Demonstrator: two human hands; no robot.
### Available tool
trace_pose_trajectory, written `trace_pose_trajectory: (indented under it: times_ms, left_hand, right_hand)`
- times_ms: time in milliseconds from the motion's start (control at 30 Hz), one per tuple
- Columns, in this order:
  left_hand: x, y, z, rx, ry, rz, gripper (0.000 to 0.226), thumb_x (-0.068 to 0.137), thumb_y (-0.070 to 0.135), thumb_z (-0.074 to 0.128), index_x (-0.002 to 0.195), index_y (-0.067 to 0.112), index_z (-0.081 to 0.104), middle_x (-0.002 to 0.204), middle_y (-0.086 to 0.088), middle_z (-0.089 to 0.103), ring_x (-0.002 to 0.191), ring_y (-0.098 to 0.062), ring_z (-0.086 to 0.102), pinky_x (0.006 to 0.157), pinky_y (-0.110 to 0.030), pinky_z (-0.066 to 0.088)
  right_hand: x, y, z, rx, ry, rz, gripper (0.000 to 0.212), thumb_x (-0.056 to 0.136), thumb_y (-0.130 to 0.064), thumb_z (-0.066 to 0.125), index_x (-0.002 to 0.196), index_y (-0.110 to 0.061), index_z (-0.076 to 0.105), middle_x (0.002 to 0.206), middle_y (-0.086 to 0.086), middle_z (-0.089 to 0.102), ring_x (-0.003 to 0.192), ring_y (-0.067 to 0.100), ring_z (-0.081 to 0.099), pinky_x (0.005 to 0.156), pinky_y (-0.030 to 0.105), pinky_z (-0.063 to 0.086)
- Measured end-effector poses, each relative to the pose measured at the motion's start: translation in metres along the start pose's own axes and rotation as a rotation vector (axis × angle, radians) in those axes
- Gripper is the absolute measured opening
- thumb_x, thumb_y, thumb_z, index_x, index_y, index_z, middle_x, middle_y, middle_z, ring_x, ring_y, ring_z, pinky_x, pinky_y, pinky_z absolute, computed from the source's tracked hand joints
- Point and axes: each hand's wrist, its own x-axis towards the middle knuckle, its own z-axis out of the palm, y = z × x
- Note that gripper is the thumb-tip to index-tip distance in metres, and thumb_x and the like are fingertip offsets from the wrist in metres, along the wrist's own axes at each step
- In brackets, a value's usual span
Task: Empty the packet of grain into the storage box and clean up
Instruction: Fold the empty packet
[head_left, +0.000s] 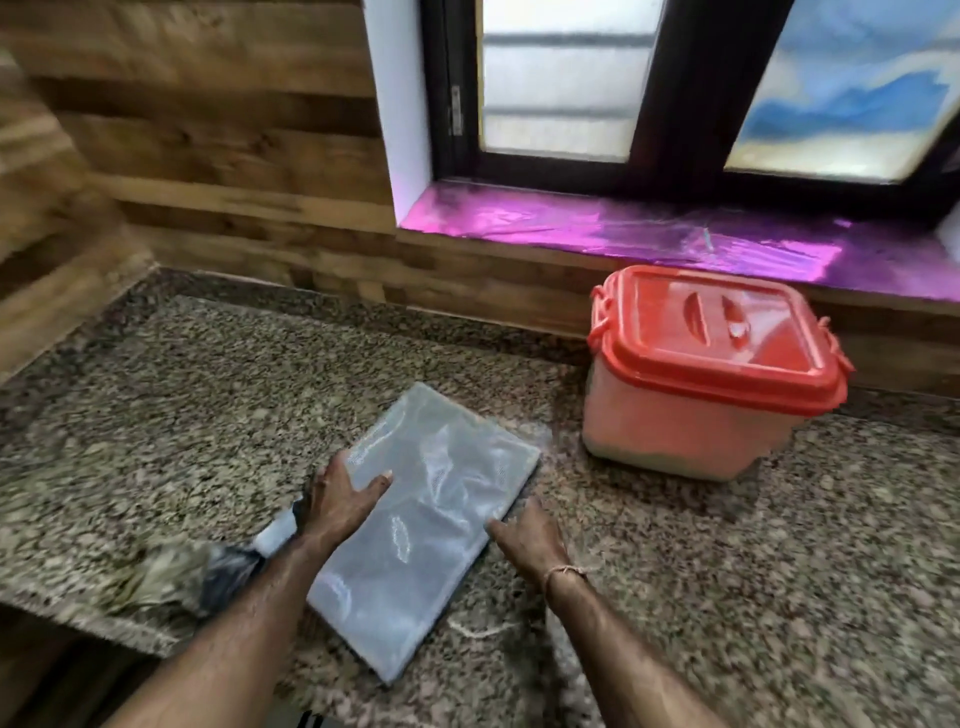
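A flat clear plastic packet (426, 514) of pale grain lies at an angle on the granite counter (182, 415). My left hand (345, 501) rests on its left edge, thumb stretched over the top face. My right hand (530, 538) touches the packet's right edge with its fingers. The storage box (691, 415), translucent with a red-orange lid (717, 332) fitted on it, stands to the right of the packet, near the wall.
A small broom with a white and dark handle (192, 571) lies on the counter left of my left arm, near the front edge. Behind the box runs a window sill covered in purple foil (623, 228). Wood-panelled walls close the back and left.
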Motion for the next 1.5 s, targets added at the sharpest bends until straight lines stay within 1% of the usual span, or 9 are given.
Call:
trace_pose_trajectory:
  times_ms: [300, 433, 600, 733, 800, 933, 1233, 1400, 1500]
  left_hand:
    - [0.060, -0.048, -0.007, 0.121, -0.151, 0.034, 0.089, 0.080, 0.066, 0.070, 0.145, 0.011, 0.045, 0.139, -0.020, 0.054, 0.126, -0.042, 0.053, 0.101, -0.050, 0.048]
    - [0.077, -0.050, -0.008, 0.110, -0.197, 0.004, 0.065, 0.086, 0.058, 0.070, 0.130, 0.014, 0.055, 0.124, -0.015, 0.059, 0.104, -0.037, 0.064, 0.082, -0.040, 0.053]
    - [0.088, -0.061, -0.006, -0.092, -0.198, -0.095, 0.025, 0.095, 0.031, 0.069, 0.083, 0.015, 0.055, 0.075, -0.004, 0.059, 0.060, -0.016, 0.049, 0.053, -0.026, 0.039]
    - [0.103, -0.072, -0.008, -0.241, -0.257, -0.151, 0.017, 0.094, 0.014, 0.070, 0.082, 0.007, 0.062, 0.122, -0.017, 0.070, 0.058, -0.012, 0.053, 0.049, -0.024, 0.041]
    - [0.110, -0.076, -0.008, -0.379, -0.280, -0.194, 0.018, 0.093, 0.008, 0.071, 0.077, 0.007, 0.063, 0.112, -0.019, 0.071, 0.058, -0.014, 0.053, 0.051, -0.025, 0.042]
    - [0.115, -0.063, -0.015, -0.553, -0.367, -0.267, 0.013, 0.095, 0.015, 0.070, 0.084, 0.008, 0.067, 0.064, -0.006, 0.060, 0.045, -0.013, 0.048, 0.037, -0.017, 0.032]
    - [0.113, -0.014, -0.054, -0.883, -0.362, -0.109, 0.021, 0.091, 0.024, 0.076, 0.083, 0.007, 0.068, 0.066, -0.007, 0.064, 0.053, -0.014, 0.058, 0.050, -0.021, 0.051]
    - [0.100, -0.008, -0.074, -0.874, -0.224, -0.007, 0.039, 0.075, 0.048, 0.086, 0.064, 0.020, 0.062, 0.066, -0.005, 0.066, 0.061, -0.021, 0.060, 0.064, -0.034, 0.053]
    - [0.081, -0.031, -0.068, -0.700, -0.245, 0.052, 0.039, 0.084, 0.029, 0.080, 0.061, 0.017, 0.051, 0.062, -0.004, 0.051, 0.062, -0.018, 0.046, 0.057, -0.029, 0.037]
  right_hand:
    - [0.014, -0.010, 0.083, 0.334, 0.152, 0.412, 0.068, 0.054, -0.051, 0.077, 0.108, -0.011, 0.069, 0.104, 0.008, 0.075, 0.092, 0.027, 0.073, 0.079, 0.034, 0.059]
    - [0.010, -0.021, 0.090, 0.424, 0.251, 0.476, 0.028, 0.065, -0.035, 0.082, 0.084, -0.018, 0.070, 0.092, 0.001, 0.076, 0.086, 0.026, 0.074, 0.080, 0.036, 0.062]
    - [0.009, -0.024, 0.085, 0.655, 0.176, 0.472, 0.028, 0.085, -0.031, 0.079, 0.102, -0.010, 0.069, 0.089, 0.006, 0.077, 0.077, 0.022, 0.074, 0.066, 0.032, 0.063]
    - [0.005, -0.010, 0.063, 0.853, -0.051, 0.643, 0.028, 0.092, -0.027, 0.071, 0.103, -0.003, 0.063, 0.067, 0.005, 0.069, 0.045, 0.010, 0.055, 0.034, 0.019, 0.041]
    - [0.005, -0.006, 0.060, 0.997, -0.047, 0.653, 0.020, 0.092, -0.018, 0.069, 0.101, 0.000, 0.064, 0.071, 0.008, 0.068, 0.042, 0.009, 0.057, 0.030, 0.017, 0.040]
    - [0.012, -0.017, 0.053, 1.191, 0.085, 0.562, 0.015, 0.097, 0.002, 0.057, 0.111, 0.006, 0.062, 0.114, 0.024, 0.066, 0.080, 0.029, 0.074, 0.046, 0.025, 0.059]
    - [0.019, -0.067, 0.002, 1.075, 0.207, 0.207, 0.029, 0.100, -0.028, 0.058, 0.106, -0.001, 0.064, 0.099, 0.023, 0.067, 0.063, 0.024, 0.075, 0.059, 0.031, 0.064]
    - [0.012, -0.083, -0.012, 1.080, 0.282, 0.007, 0.030, 0.100, -0.032, 0.058, 0.096, -0.004, 0.065, 0.098, 0.012, 0.068, 0.086, 0.021, 0.068, 0.081, 0.035, 0.062]
    - [0.006, -0.063, 0.006, 0.992, 0.308, 0.083, 0.023, 0.096, -0.024, 0.067, 0.092, -0.002, 0.069, 0.106, 0.015, 0.071, 0.096, 0.026, 0.070, 0.086, 0.042, 0.061]
